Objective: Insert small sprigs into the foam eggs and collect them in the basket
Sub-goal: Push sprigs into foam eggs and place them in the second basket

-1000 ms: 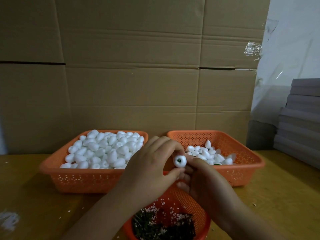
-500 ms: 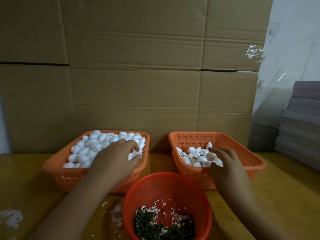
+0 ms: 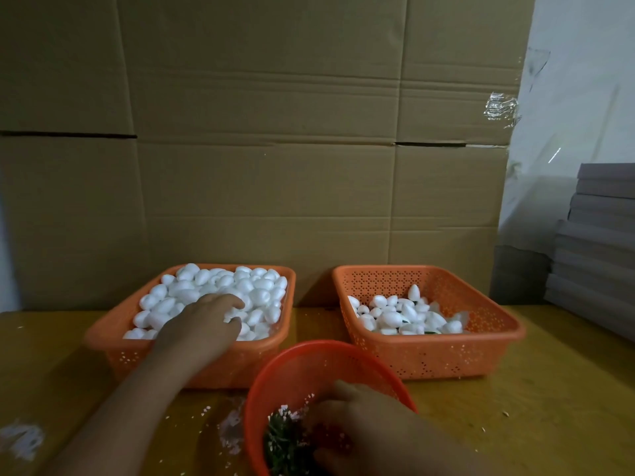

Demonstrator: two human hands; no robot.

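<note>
Both hands down in stock, picking for the next egg.

My left hand lies palm down on the heap of plain foam eggs in the left basket, which sits on the table's far left. Fingers curl loosely over the top layer, tips among the eggs; whether one is already pinched I cannot tell, the knuckles hide it.

My right hand is in the round red bowl nearest me, fingers bent down into the dark green sprigs at the bottom. White foam crumbs lie mixed through them. The fingertips are hidden under the hand, so whether they have a sprig is not readable.

The right basket holds the finished eggs, a shallow layer, a few showing green. It is far less full than the left one, so I judge the job is early.

Notes for doing this pick well:
- Left: take one egg only, from the top, and roll it so the blunt end faces my other hand.
- Right: tease out a single sprig by its stem end; the pile looks tangled and may lift in a clump.
- Shake crumbs off before joining.
- Push the stem straight in; foam probably dents or splits if squeezed hard or entered at a slant.
- Bring both together over the bowl so droppings fall back in.
</note>
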